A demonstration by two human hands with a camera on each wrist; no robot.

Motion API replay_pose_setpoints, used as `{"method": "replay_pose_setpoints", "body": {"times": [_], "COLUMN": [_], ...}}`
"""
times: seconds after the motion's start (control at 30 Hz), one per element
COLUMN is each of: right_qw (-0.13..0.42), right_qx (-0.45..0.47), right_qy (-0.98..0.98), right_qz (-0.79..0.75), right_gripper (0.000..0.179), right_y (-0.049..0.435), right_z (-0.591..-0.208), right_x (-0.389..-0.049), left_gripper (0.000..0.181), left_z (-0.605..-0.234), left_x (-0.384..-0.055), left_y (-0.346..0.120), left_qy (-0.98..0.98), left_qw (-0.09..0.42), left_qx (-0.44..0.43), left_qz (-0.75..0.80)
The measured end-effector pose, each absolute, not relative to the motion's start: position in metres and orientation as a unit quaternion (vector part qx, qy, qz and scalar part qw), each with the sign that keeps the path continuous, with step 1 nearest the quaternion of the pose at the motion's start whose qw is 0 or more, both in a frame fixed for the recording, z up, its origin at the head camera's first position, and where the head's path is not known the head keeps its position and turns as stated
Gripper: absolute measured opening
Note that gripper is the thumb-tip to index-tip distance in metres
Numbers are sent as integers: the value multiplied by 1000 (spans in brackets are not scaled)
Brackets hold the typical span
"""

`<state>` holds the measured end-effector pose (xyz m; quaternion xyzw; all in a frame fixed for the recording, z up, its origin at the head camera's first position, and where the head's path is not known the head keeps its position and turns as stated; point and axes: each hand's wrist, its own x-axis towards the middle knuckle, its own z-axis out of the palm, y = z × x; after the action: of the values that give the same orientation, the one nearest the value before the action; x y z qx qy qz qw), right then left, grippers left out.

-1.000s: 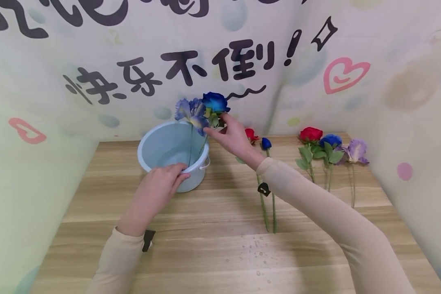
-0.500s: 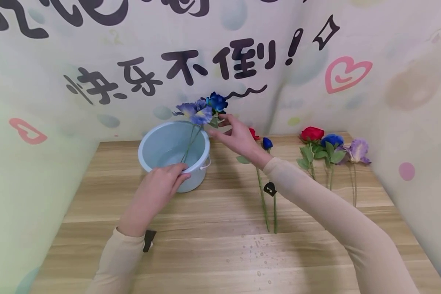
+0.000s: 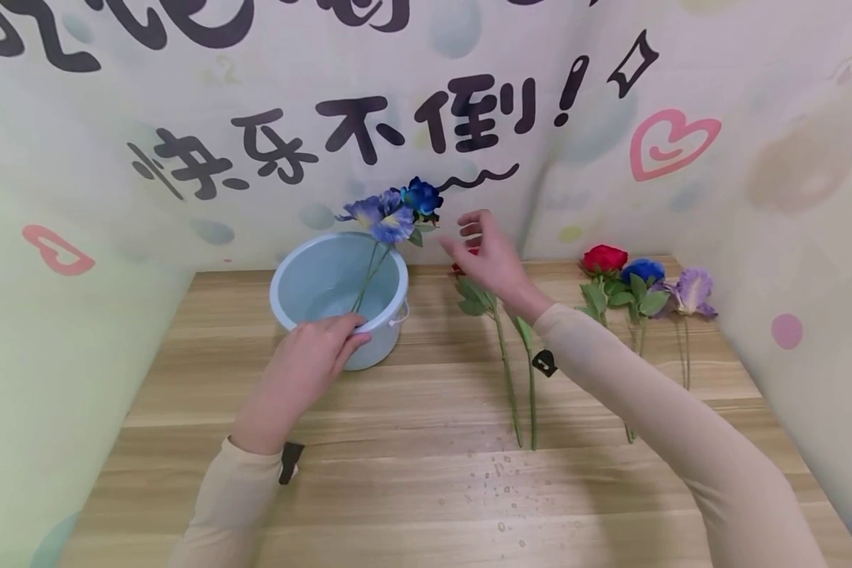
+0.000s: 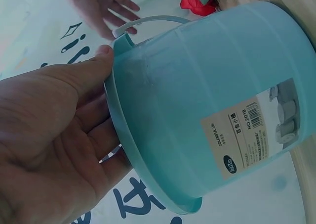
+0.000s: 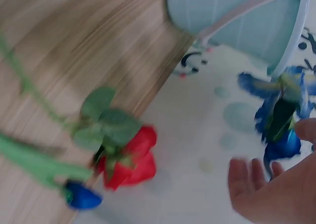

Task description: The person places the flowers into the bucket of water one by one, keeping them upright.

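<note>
Wooden table (image 3: 412, 497): left grip (image 3: 312, 355) pinching bucket rim (image 3: 402, 280); right grip (image 3: 495, 264) relaxed, just beside blue rose (image 3: 422, 196).

On the table (image 3: 397, 497) before you, the bucket (image 3: 305, 276) stands left of centre near the back wall (image 3: 369, 63) with two flowers (image 3: 392, 222) leaning in it, a pair of stems (image 3: 505, 363) lies to its right, and three blooms (image 3: 603, 259) lie farther right.
</note>
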<state>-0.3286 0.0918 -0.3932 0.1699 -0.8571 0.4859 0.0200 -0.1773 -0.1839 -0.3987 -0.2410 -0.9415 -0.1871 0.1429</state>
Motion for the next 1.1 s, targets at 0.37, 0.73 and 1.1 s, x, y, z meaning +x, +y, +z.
{"method": "replay_pose_setpoints", "body": {"times": [0.37,0.73,1.1], "right_qw": [29,-12,-58], "right_qx": [63,-18,-10], "right_qy": [-973,-975,-972], "right_qz": [219,222,229], "right_gripper": [111,108,67], "right_y": [218,298,308], "right_z": [-412,-454,-483], "right_x": [-342,-342,-345], "left_gripper": [16,18,18], "left_z": [-396,-397,-398], "left_x": [-178,-177,-178], "left_y": [-182,-183,-183], "left_qy": [-943,-945,-946], "left_qw": [141,141,133], "left_qx": [-243,-238,-235], "left_qz": [-177,-176,-179]}}
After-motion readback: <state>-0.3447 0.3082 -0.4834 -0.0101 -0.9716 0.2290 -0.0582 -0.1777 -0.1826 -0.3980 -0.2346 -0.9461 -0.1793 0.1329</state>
